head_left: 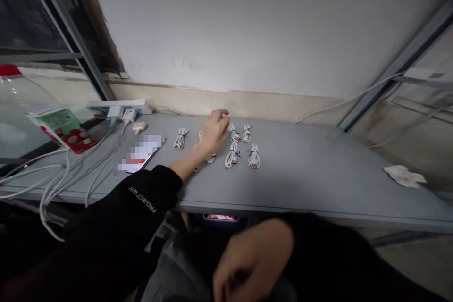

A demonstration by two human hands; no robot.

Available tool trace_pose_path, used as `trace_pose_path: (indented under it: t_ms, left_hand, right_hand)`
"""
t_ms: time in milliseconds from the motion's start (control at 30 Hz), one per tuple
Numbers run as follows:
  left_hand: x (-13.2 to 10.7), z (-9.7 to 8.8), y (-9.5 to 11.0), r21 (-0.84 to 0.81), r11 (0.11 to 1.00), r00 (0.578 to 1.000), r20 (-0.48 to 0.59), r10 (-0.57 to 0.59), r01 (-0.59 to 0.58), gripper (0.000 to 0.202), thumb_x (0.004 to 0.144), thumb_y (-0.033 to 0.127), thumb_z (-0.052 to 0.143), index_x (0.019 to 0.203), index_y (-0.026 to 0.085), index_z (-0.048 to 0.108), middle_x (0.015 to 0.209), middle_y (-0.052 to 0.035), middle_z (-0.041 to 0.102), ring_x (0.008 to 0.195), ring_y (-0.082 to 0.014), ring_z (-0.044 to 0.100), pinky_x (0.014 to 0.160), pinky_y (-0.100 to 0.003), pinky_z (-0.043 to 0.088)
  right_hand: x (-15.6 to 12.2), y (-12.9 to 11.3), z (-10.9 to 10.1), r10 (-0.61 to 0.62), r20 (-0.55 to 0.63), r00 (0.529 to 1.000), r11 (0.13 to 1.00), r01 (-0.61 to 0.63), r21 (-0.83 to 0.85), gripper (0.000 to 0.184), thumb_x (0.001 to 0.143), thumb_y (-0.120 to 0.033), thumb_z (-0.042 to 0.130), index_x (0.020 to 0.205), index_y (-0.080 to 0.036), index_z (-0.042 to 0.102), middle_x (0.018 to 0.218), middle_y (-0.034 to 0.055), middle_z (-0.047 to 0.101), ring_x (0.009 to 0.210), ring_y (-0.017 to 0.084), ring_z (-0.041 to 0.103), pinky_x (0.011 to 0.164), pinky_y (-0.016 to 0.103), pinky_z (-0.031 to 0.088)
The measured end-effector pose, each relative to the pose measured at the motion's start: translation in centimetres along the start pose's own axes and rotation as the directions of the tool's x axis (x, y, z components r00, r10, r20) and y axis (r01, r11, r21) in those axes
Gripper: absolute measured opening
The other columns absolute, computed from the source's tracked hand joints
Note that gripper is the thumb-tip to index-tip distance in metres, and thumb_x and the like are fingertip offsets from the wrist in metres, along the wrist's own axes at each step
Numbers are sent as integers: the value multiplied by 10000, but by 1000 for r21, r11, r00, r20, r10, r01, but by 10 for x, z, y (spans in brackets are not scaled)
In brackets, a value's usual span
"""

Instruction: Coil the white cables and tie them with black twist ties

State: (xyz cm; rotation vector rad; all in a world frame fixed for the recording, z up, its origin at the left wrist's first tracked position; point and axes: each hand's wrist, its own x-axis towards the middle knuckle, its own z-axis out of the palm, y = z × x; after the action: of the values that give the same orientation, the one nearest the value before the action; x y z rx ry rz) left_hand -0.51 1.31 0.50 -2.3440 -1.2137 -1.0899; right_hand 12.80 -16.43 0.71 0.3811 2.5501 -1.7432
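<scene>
My left hand point(214, 131) reaches over the table among white charging cables, its fingers loosely bent and apart, with nothing visible in them. Just right of its fingers lies a bundled cable point(234, 133); another cable bundle point(247, 133) is beside that one. Nearer the front lie a tied cable point(231, 155) and a second tied cable point(254, 156), each with a dark tie. One cable bundle point(181, 138) sits to the left, and others are partly hidden by my hand and wrist. My right hand point(256, 257), blurred, is curled below the table edge; what it holds is hidden.
On the grey table point(311, 165), a power strip point(139, 105) with plugs stands at the back left. Loose white cords point(58, 174), a green-and-red package point(67, 130) and a large bottle point(21, 94) are also left. A crumpled tissue point(404, 176) lies right. A phone point(221, 217) shows below the edge.
</scene>
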Motion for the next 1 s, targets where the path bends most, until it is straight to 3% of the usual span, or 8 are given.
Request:
trace_pose_path:
  t_ms: [67, 100, 167, 267, 367, 433, 567, 1000]
  left_hand:
    - [-1, 3, -2, -22, 1000, 1000, 3, 17, -17, 207, 864, 65, 407, 796, 181, 565, 1190, -122, 605, 1006, -209, 544, 886, -355, 431]
    - [-1, 3, -2, -26, 1000, 1000, 4, 15, -15, 204, 860, 70, 415, 779, 182, 565, 1170, -120, 610, 995, -209, 543, 880, -355, 434]
    - [-3, 4, -3, -26, 1000, 1000, 9, 2, -2, 208, 843, 67, 426, 740, 184, 563, 1137, -113, 620, 982, -210, 542, 873, -360, 433]
    - [-4, 4, -6, -23, 999, 999, 27, -27, 27, 226, 797, 48, 435, 649, 185, 539, 1165, -104, 617, 988, -214, 541, 869, -376, 423]
    - [-6, 2, -9, -30, 997, 998, 29, -63, 64, 253, 777, 43, 434, 586, 181, 525, 1216, -94, 610, 1000, -216, 547, 880, -393, 411]
    - [-6, 1, -10, -21, 996, 996, 18, -85, 85, 264, 781, 49, 439, 576, 182, 540, 1219, -86, 615, 1003, -218, 547, 898, -407, 402]
    - [-7, -1, -9, 33, 995, 996, 18, -91, 90, 265, 789, 59, 463, 606, 197, 596, 1219, -65, 616, 1001, -227, 541, 908, -437, 388]
    - [-4, -8, -19, 362, 909, 970, 47, -240, 208, 288, 846, 122, 430, 771, 201, 697, 1097, -138, 652, 1042, -321, 544, 949, -548, 316]
  right_hand:
    - [-13, -5, -31, -77, -259, 963, 995, 57, -85, 164, 916, -306, 560, 896, -172, 653, 764, -8, 660, 709, 100, 618, 671, 219, 477]
    - [-19, -6, -50, -129, -452, 883, 986, 64, -157, 177, 920, -310, 536, 896, -177, 651, 757, -7, 658, 708, 106, 610, 674, 231, 469]
    - [-28, 0, -92, -239, -776, 583, 952, -14, -305, 201, 920, -325, 503, 879, -182, 639, 762, 4, 652, 713, 128, 596, 686, 267, 462]
    - [-35, 32, -148, -422, -878, 226, 833, -284, -474, 170, 881, -312, 520, 823, -195, 629, 797, 34, 653, 760, 169, 577, 700, 305, 449]
    - [-37, 78, -180, -475, -876, 87, 768, -446, -460, 163, 865, -273, 482, 796, -207, 614, 824, 61, 654, 798, 200, 574, 738, 342, 460]
    - [-39, 106, -188, -484, -874, 42, 740, -513, -435, 161, 846, -247, 468, 777, -207, 607, 804, 77, 651, 811, 223, 575, 769, 372, 464]
    - [-44, 134, -188, -489, -871, 58, 696, -575, -429, 170, 831, -242, 472, 750, -213, 619, 809, 95, 664, 846, 257, 581, 824, 422, 452]
    - [-43, 146, -189, -347, -938, -22, 805, -521, -285, 191, 800, -266, 487, 735, -194, 651, 794, 91, 680, 824, 244, 601, 793, 407, 463]
